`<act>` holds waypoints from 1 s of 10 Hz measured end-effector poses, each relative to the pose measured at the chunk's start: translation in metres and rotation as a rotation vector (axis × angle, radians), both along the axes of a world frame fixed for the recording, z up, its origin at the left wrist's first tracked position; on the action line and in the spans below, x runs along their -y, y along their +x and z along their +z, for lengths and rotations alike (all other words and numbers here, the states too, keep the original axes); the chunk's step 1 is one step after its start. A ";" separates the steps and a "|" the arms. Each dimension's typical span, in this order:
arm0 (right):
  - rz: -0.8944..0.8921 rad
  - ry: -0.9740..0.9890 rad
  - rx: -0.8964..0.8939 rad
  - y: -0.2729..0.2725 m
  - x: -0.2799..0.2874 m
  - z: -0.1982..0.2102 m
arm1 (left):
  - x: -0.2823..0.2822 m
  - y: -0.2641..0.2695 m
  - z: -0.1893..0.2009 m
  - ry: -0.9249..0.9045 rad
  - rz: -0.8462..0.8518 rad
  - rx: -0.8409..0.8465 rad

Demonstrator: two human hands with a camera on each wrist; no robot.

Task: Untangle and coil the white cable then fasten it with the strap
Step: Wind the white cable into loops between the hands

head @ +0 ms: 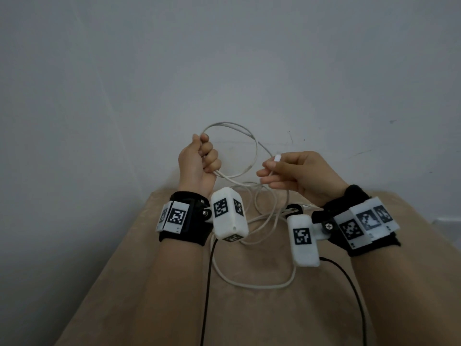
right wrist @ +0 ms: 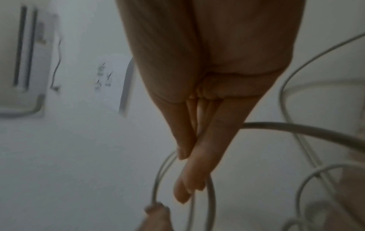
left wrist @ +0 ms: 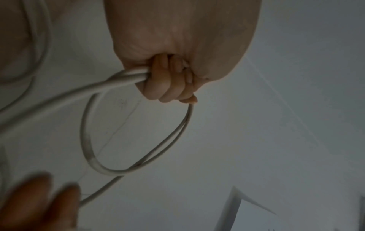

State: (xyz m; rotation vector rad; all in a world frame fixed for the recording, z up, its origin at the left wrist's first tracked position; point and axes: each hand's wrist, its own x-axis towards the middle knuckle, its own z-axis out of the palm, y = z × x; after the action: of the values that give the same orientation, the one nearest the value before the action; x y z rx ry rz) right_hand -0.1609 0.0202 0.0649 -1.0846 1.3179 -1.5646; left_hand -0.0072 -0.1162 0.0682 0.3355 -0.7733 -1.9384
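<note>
left grip: left hand (head: 199, 161) fisted round the coil's loops
right grip: right hand (head: 294, 174) pinching the plug end
white cable (head: 254, 151): held up; slack on the beige surface (head: 124, 283)
feel: probably light, springy, so hold the crossings

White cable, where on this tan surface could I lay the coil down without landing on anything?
Bare tan surface lies left of the left hand, toward the wall. The middle is crowded: slack white cable loops lie between both wrists, under the right hand, with black leads nearer you.
</note>
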 end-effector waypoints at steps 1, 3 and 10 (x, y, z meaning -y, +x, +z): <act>-0.068 0.075 -0.168 0.010 0.007 -0.005 | -0.002 0.001 0.001 -0.017 -0.103 -0.017; -0.057 0.022 -0.074 0.018 0.016 -0.009 | -0.010 -0.006 0.001 -0.148 -0.190 0.134; -0.409 -0.285 -0.156 -0.005 0.015 -0.010 | -0.002 -0.001 -0.004 -0.107 -0.107 0.255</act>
State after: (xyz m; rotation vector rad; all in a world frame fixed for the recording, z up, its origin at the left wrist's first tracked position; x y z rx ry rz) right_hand -0.1655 0.0056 0.0552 -1.1798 1.5247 -2.0524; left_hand -0.0084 -0.1147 0.0639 0.4906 -1.0762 -1.9674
